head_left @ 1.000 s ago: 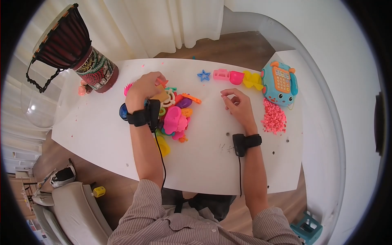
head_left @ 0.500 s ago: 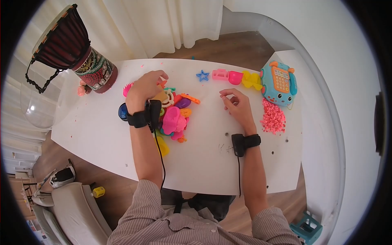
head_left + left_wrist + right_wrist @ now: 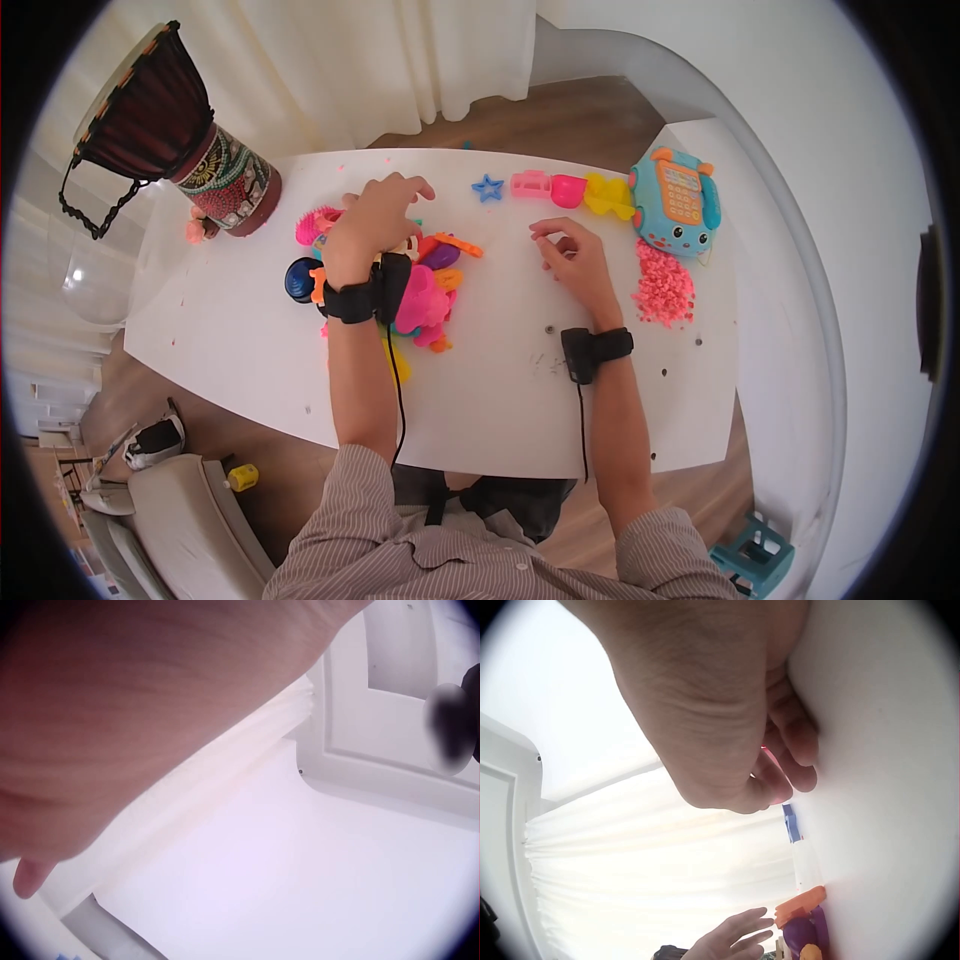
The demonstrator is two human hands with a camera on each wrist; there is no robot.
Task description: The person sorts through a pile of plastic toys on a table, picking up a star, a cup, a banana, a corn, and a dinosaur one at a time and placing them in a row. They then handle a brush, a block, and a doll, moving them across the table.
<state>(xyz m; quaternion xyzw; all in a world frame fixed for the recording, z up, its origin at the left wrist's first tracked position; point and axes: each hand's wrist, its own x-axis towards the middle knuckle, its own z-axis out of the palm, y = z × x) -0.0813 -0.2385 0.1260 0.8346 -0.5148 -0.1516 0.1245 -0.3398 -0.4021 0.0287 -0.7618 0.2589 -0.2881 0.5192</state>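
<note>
My left hand point(image 3: 378, 225) hovers over a pile of colourful plastic toys, its fingers loosely extended with nothing between them. In the right wrist view the same left hand point(image 3: 735, 937) shows straight, spread fingers beside an orange piece point(image 3: 801, 904) and a purple one. Around it in the head view lie a pink mould point(image 3: 422, 300), a purple toy point(image 3: 440, 256), a spiky pink toy point(image 3: 312, 226) and a dark blue round item point(image 3: 302, 281). Part of the pile is hidden beneath the hand and wrist. My right hand point(image 3: 578, 262) rests on the white table, fingers loosely bent, holding nothing.
Along the table's far side run a blue star point(image 3: 487, 188), a pink mould point(image 3: 531, 184), a deeper pink cup point(image 3: 568, 190) and a yellow mould point(image 3: 609, 196). A toy phone point(image 3: 676, 205) stands right, above pink crumbs point(image 3: 664, 287). A drum point(image 3: 215, 165) stands far left.
My left hand has risen off the toys and shifted slightly right, its fingers straighter. An orange piece now shows left of its wrist. The right hand keeps its pose; the view has shifted slightly.
</note>
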